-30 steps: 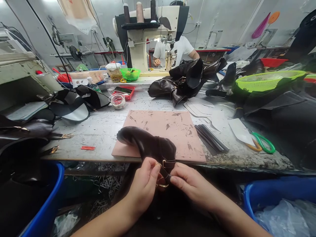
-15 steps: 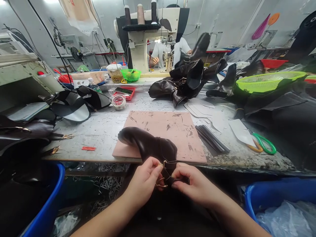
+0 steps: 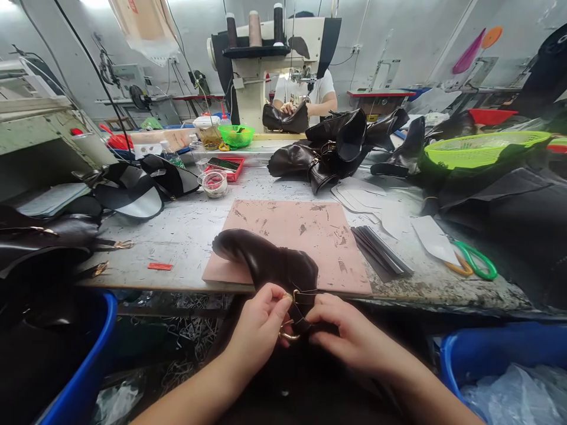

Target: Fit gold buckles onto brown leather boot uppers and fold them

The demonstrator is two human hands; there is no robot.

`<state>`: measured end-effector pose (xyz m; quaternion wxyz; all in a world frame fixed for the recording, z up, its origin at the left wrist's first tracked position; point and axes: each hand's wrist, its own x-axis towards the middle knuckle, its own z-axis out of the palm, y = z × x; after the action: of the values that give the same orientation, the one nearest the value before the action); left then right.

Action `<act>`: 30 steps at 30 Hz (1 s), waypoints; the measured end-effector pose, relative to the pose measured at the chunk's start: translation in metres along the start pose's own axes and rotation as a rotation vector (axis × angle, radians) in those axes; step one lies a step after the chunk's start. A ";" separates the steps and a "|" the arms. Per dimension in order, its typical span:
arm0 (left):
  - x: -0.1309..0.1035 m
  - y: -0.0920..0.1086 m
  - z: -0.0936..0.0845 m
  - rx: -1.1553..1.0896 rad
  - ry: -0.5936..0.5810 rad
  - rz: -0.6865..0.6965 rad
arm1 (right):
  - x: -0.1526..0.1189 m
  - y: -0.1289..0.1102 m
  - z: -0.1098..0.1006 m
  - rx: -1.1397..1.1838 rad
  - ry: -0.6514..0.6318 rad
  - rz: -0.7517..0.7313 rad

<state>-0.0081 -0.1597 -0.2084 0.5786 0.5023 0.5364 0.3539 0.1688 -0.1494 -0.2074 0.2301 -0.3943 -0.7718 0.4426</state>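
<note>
Hands, two (image 3: 296,330), pinch one boot's (image 3: 283,260) strap (image 3: 299,316); three thread spools (image 3: 254,29) stand beyond.

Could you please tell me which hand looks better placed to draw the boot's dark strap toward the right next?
Probably the right hand: its fingertips are at the dark strap, on that side. The left hand is pinching at the strap's other side.

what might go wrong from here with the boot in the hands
The thin dark strap might slip, since the left hand and right hand seem to pinch it only by fingertips. The dark brown leather boot might slide, as it overhangs the front edge of the pink board.
</note>
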 end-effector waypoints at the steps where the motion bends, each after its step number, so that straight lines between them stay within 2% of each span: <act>1: 0.000 0.000 0.000 0.003 0.008 0.006 | 0.000 0.000 0.000 0.002 0.003 0.008; 7: 0.000 -0.002 0.004 -0.116 0.076 -0.013 | 0.001 0.009 0.002 0.012 0.067 -0.023; 9: 0.000 0.002 -0.003 -0.093 0.034 -0.036 | 0.001 0.010 0.000 0.009 0.060 -0.023; 10: -0.001 0.005 -0.009 -0.015 0.020 -0.014 | 0.001 0.011 -0.001 0.003 0.049 -0.013; 11: -0.001 0.010 -0.016 0.105 0.045 0.045 | 0.001 0.010 -0.003 -0.004 0.039 -0.002; 12: 0.000 0.016 -0.023 0.254 0.120 0.137 | 0.001 0.010 -0.005 -0.012 0.029 0.007; 15: 0.012 0.042 -0.039 0.701 0.451 0.528 | 0.001 0.004 -0.008 -0.022 0.004 0.001; 16: 0.020 0.052 -0.042 0.821 0.432 0.635 | 0.001 0.002 -0.009 -0.021 -0.010 -0.015; 17: 0.029 0.062 -0.043 0.945 0.324 0.690 | 0.001 0.000 -0.009 -0.023 -0.027 -0.033; 18: 0.040 0.073 -0.043 1.069 0.176 0.666 | 0.001 -0.002 -0.010 -0.030 -0.041 -0.045; 20: 0.059 0.095 -0.046 1.251 -0.180 0.482 | -0.003 -0.004 -0.015 -0.055 0.023 -0.035; 21: 0.066 0.107 -0.049 1.287 -0.304 0.397 | -0.006 -0.003 -0.019 -0.066 0.120 -0.021; 22: 0.070 0.119 -0.054 1.300 -0.350 0.361 | -0.010 -0.001 -0.024 -0.074 0.258 -0.009; 23: 0.070 0.131 -0.059 1.301 -0.303 0.381 | -0.015 0.002 -0.030 -0.077 0.419 -0.003; 24: 0.068 0.140 -0.064 1.300 -0.149 0.455 | -0.020 0.006 -0.037 -0.080 0.580 -0.001; 25: 0.064 0.146 -0.068 1.302 0.066 0.555 | -0.024 0.010 -0.043 -0.086 0.717 0.000; 27: 0.053 0.146 -0.068 1.323 0.502 0.741 | -0.028 0.019 -0.052 -0.107 0.868 0.020; 28: 0.048 0.138 -0.062 1.366 0.602 0.777 | -0.027 0.022 -0.055 -0.115 0.888 0.027; 29: 0.046 0.125 -0.054 1.418 0.603 0.786 | -0.024 0.026 -0.055 -0.115 0.878 0.025; 30: 0.046 0.108 -0.043 1.478 0.495 0.710 | -0.018 0.029 -0.053 -0.105 0.842 0.014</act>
<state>-0.0281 -0.0809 -0.1129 -0.1762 0.7971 0.5512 0.1729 0.2286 -0.1290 -0.2058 0.5019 -0.5571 -0.6291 0.2047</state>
